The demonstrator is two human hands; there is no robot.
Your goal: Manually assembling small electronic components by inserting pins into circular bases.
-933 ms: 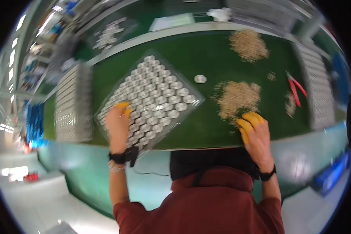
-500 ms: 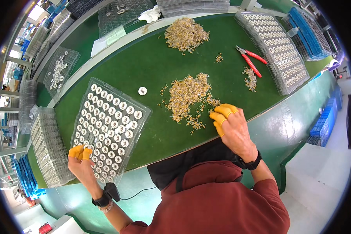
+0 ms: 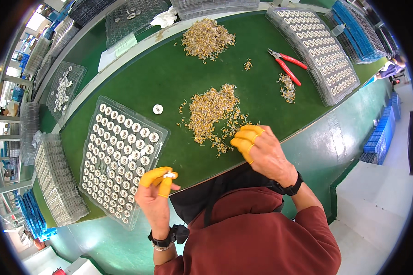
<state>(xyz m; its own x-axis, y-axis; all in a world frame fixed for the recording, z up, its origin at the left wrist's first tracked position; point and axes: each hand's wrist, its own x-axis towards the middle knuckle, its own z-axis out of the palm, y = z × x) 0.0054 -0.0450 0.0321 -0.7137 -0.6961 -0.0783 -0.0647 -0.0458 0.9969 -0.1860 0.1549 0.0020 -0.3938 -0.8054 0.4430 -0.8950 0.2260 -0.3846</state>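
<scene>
My left hand [image 3: 154, 199], with yellow finger cots, pinches a small round white part [image 3: 170, 175] between thumb and fingers. It is just off the near right edge of a clear plastic tray [image 3: 163, 133], which carries rows of the same white parts with metal centres. At the near right side of a loose pile of small bent metal pieces [image 3: 211, 110], my right hand [image 3: 270, 156] has its yellow-covered fingertips drawn together. Whatever they hold, if anything, is hidden. One white part [image 3: 158, 109] lies alone on the green table between tray and pile.
Farther back sits another pile of metal pieces [image 3: 208, 38]. Red-handled cutters [image 3: 287, 67] lie on the right beside a small heap [image 3: 287, 89]. A filled tray stack [image 3: 323, 52] stands at the far right, another stack [image 3: 59, 176] at the left. The table's edge [image 3: 303, 134] runs close before me.
My left hand has lifted a white part from the tray and moved right with it, toward my body. My right hand stays by the pile, having shifted slightly. The whole view has shifted a little.
</scene>
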